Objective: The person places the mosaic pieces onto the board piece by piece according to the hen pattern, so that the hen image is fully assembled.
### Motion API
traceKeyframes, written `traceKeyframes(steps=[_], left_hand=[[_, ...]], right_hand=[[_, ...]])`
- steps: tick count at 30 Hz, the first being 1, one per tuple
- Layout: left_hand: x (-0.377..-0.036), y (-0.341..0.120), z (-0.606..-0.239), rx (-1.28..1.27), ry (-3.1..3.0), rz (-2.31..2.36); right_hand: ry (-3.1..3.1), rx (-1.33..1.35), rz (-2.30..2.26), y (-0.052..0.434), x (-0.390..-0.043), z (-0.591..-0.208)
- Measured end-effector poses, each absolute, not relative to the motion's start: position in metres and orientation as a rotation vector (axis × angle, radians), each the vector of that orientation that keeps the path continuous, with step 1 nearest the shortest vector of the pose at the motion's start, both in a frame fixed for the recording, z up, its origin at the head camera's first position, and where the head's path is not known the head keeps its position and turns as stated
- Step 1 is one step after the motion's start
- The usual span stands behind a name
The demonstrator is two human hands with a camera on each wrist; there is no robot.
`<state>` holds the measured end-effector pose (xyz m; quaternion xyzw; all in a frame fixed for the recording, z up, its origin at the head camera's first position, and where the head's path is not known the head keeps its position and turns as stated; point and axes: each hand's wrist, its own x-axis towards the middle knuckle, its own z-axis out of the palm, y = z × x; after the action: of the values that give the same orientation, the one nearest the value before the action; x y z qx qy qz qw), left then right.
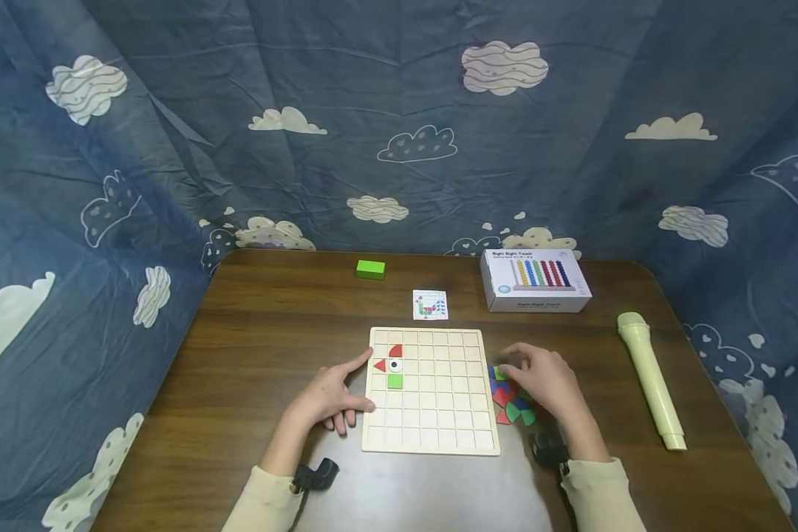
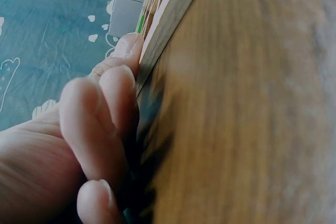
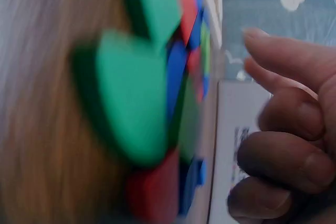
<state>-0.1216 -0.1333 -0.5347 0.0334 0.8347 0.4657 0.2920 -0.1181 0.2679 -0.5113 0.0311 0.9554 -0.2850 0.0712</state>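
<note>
Bracing the board [image 1: 432,414] against sliding, the left hand [image 1: 332,399] lies on the bench [image 1: 273,332] with relaxed fingers [image 2: 118,85] pressed to the board's left edge, nothing pinched. The right hand [image 1: 545,380] hovers with loosely curled fingers [image 3: 283,116] over the pile of coloured pieces [image 1: 510,403] just right of the board; whether its grip holds a piece cannot be told. A pattern card [image 1: 430,304] lies just beyond the board, readable for reference, and four pieces [image 1: 392,366] occupy the upper-left squares.

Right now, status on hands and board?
Left hand open, steadying board. Right hand open over loose pieces. Four pieces placed. Nothing in the way.
</note>
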Motion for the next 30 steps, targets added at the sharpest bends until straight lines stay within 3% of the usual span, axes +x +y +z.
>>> traceKeyframes(steps=[30], left_hand=[[-0.119,-0.132,-0.528,0.077,2.247,1.212]], right_hand=[[2.868,0.075,-0.614,0.271,-0.13,-0.518]])
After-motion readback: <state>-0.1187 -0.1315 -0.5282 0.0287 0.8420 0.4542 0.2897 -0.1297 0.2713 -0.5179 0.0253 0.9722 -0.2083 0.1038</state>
